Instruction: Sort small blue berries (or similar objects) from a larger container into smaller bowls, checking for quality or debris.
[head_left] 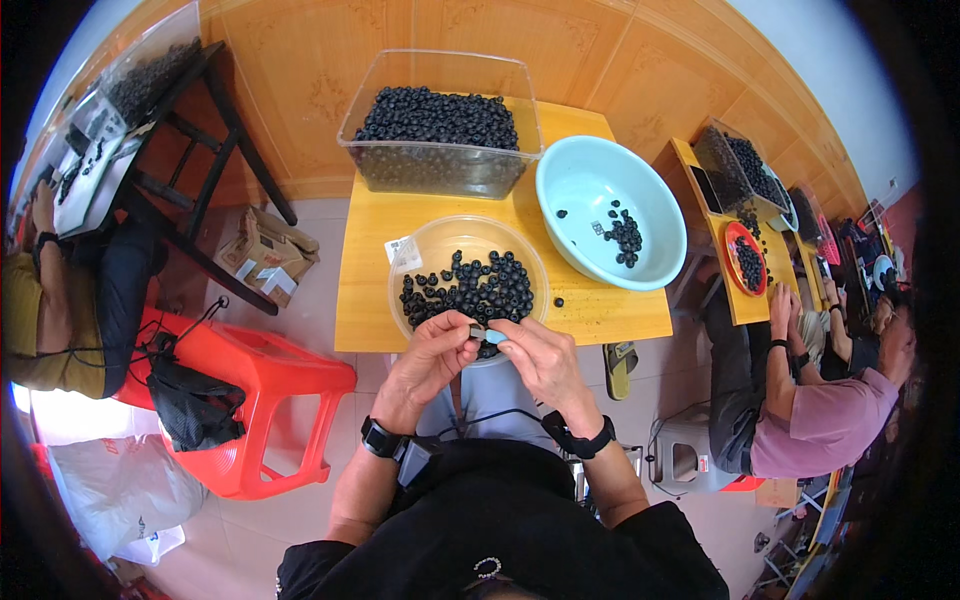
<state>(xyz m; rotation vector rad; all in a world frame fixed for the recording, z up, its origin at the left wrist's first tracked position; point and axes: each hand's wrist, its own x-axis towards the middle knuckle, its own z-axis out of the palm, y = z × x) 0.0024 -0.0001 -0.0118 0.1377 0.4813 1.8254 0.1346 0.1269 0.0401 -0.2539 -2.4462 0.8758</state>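
My left hand [440, 347] and my right hand [540, 358] meet over the near rim of a shallow clear round tub [540, 262]. Between their fingertips is a small piece, grey at its left end and light blue [495, 337] at its right; its kind is too small to make out. Both hands are closed in a pinch, the left at the grey end, the right at the blue end. Many small round black pieces [480, 285] lie in the tub below, looking like beads. One loose black piece [559, 302] rests on the yellow table [370, 300].
Behind the tub stands a large clear bin [430, 170] heaped with black pieces. A light-blue basin [575, 190] at the right holds several. On the left is a red stool [270, 375] with a black bag. Other people sit at tables on both sides.
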